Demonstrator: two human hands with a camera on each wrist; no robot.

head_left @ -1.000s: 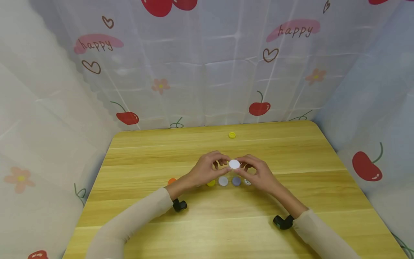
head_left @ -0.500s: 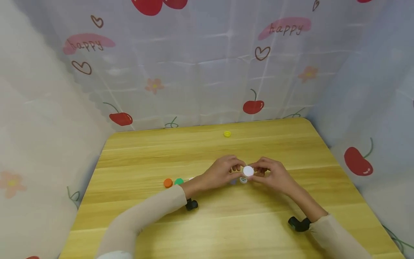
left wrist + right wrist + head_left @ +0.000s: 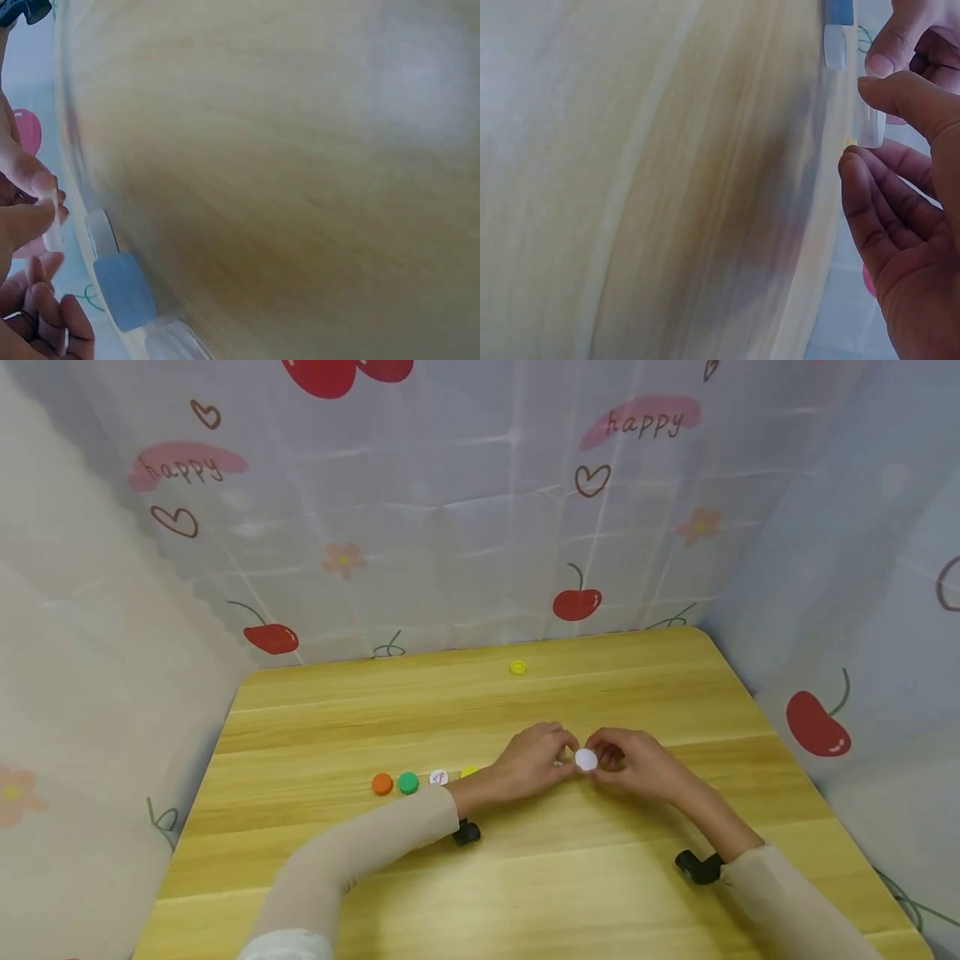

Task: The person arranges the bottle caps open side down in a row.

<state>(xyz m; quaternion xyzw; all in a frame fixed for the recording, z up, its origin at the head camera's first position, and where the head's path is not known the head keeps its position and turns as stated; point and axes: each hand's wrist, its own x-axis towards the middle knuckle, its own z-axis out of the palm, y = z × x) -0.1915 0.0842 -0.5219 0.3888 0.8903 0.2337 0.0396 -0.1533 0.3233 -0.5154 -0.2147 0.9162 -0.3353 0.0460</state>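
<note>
A round white bottle cap [image 3: 586, 759] is held above the table between both hands. My left hand [image 3: 531, 764] pinches its left side with thumb and forefinger. My right hand [image 3: 637, 764] grips the opposite side, and the ridged edge of the cap [image 3: 871, 127] shows in the right wrist view. Below the hands, a blue cap [image 3: 125, 291] stands in a row between white caps on the tabletop. To the left, the row shows an orange cap [image 3: 382, 784], a green cap [image 3: 408, 783], a white printed cap [image 3: 438, 777] and a partly covered yellow cap [image 3: 468, 771].
A lone yellow cap [image 3: 517, 667] lies near the far edge of the wooden table [image 3: 540, 893]. Printed curtains [image 3: 450, 527] hang behind and at both sides. The left forearm crosses in front of the row.
Both hands have moved right with the white cap, and slightly down in the head view. The left arm now uncovers the green and printed caps. The head view has shifted a little right.
</note>
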